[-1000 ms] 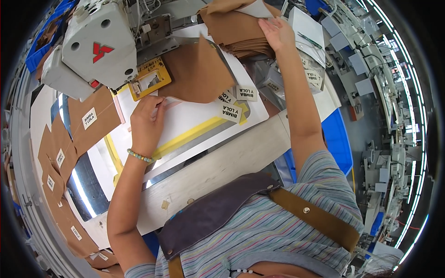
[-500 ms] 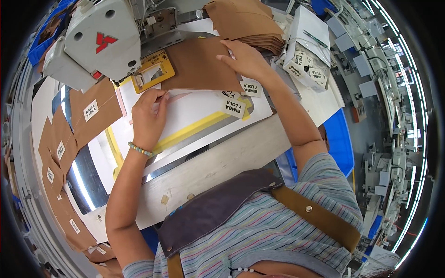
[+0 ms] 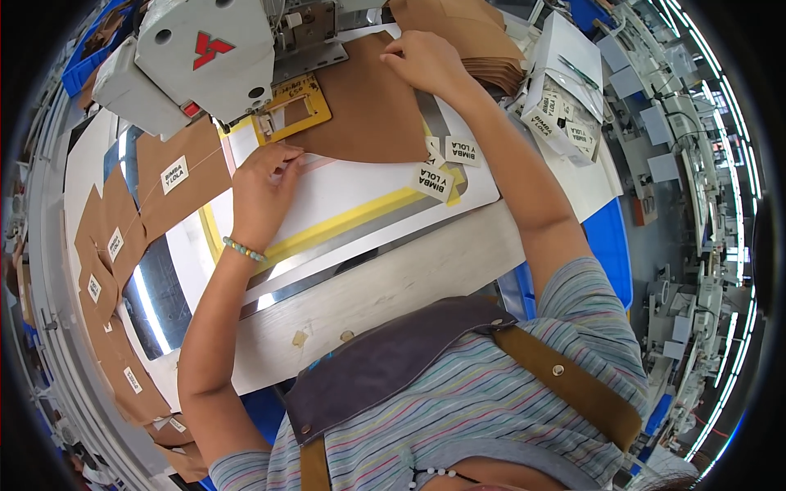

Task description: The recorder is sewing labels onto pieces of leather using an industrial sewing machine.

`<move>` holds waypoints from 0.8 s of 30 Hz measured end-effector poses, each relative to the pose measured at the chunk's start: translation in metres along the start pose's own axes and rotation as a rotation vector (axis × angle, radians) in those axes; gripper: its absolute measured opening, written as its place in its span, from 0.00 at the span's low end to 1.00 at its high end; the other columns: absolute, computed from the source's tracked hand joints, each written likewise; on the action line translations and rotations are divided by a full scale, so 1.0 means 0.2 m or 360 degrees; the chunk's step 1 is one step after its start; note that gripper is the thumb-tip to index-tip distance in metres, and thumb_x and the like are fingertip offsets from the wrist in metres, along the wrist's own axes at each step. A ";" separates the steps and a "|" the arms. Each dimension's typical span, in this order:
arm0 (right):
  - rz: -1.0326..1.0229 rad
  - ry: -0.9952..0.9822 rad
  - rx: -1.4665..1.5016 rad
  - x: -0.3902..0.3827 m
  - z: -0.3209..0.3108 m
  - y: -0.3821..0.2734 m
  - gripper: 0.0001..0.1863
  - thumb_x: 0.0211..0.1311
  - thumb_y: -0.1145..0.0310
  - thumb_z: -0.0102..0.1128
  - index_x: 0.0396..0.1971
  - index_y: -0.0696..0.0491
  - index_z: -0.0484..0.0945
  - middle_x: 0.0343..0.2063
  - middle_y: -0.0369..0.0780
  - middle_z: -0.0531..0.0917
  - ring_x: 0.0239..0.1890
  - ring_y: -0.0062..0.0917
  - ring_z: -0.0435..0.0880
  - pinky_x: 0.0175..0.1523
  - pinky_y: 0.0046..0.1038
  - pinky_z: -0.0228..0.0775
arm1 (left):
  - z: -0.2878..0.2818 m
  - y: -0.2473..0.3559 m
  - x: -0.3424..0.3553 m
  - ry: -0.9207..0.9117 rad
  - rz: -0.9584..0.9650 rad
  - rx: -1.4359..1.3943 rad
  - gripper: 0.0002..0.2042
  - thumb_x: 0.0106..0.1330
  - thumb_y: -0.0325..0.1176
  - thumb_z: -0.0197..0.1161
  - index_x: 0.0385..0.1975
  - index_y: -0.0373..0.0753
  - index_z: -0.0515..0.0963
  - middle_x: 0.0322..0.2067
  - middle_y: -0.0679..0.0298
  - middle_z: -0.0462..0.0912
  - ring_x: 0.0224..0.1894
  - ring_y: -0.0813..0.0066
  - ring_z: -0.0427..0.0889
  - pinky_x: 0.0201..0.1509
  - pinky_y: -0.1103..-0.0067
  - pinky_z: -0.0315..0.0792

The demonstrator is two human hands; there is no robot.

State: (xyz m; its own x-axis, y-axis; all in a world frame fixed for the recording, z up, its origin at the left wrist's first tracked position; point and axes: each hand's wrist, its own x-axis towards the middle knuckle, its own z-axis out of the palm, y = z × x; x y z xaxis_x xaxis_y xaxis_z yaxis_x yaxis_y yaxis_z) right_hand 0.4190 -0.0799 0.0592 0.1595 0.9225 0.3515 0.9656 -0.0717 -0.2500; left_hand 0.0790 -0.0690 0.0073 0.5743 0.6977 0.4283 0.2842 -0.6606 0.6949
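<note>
A brown panel (image 3: 360, 114) lies partly under the yellow template frame (image 3: 315, 114) at the sewing machine head (image 3: 209, 61). My left hand (image 3: 266, 188), wearing a bead bracelet, is closed with thumb and fingertips pinching the panel's near left edge. Over the panel's far right edge, my right hand (image 3: 426, 61) has its fingers curled and the thumb close to the index finger on the panel. Several cream printed labels (image 3: 431, 182) lie loose on the white sheet (image 3: 360, 184), beside the panel's near right corner. The machine head hides what is beneath its needle area.
Stacked brown panels (image 3: 458, 33) lie at the far right, beside a white box (image 3: 565, 98) with labels and snips (image 3: 577, 72). Joined brown panels bearing labels (image 3: 143, 184) trail down the left edge of the table. A blue bin (image 3: 606, 254) is at the right.
The brown panel has slid left relative to the machine and template. My right hand has moved with it, left and farther away, and its fingers are more curled. The whole view has shifted.
</note>
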 end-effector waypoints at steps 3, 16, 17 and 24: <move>0.0121 -0.0298 -0.0026 0.17 0.11 0.00 0.18 0.67 0.54 0.65 0.34 0.54 0.92 0.31 0.46 0.91 0.40 0.46 0.91 0.49 0.46 0.83 | -0.05 -0.09 0.00 0.0045 0.0294 0.0474 0.06 0.68 0.24 0.71 0.42 0.35 0.88 0.43 0.58 0.92 0.43 0.59 0.90 0.46 0.71 0.83; -0.0215 -0.0248 0.0506 -0.02 0.16 -0.05 0.23 0.78 0.59 0.61 0.68 0.49 0.81 0.67 0.43 0.81 0.65 0.36 0.81 0.71 0.38 0.73 | -0.23 -0.21 -0.16 -0.0007 0.0481 0.1182 0.09 0.65 0.22 0.68 0.44 0.33 0.87 0.48 0.60 0.90 0.48 0.60 0.86 0.50 0.68 0.83; -0.0209 -0.0252 0.0508 -0.10 0.13 -0.04 0.23 0.78 0.59 0.61 0.68 0.49 0.81 0.67 0.43 0.81 0.65 0.36 0.81 0.71 0.38 0.73 | -0.24 -0.20 -0.16 -0.0043 0.0450 0.1201 0.12 0.65 0.22 0.67 0.48 0.33 0.86 0.53 0.58 0.89 0.53 0.58 0.85 0.54 0.67 0.83; -0.0784 -0.0493 0.0170 -0.44 0.12 -0.14 0.32 0.82 0.52 0.55 0.77 0.55 0.69 0.77 0.42 0.71 0.84 0.37 0.55 0.85 0.45 0.49 | -0.27 -0.07 -0.27 -0.0348 0.0235 0.1089 0.25 0.72 0.29 0.66 0.70 0.37 0.76 0.72 0.60 0.78 0.72 0.50 0.74 0.75 0.60 0.71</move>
State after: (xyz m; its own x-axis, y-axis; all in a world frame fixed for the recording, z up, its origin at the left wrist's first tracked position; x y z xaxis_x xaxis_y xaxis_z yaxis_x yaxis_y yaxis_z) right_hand 0.3723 -0.1503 0.0136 -0.3856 0.9063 0.1732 0.8820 0.4171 -0.2194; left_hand 0.0036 -0.0819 0.0057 0.7633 0.5641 0.3148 0.5669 -0.8186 0.0923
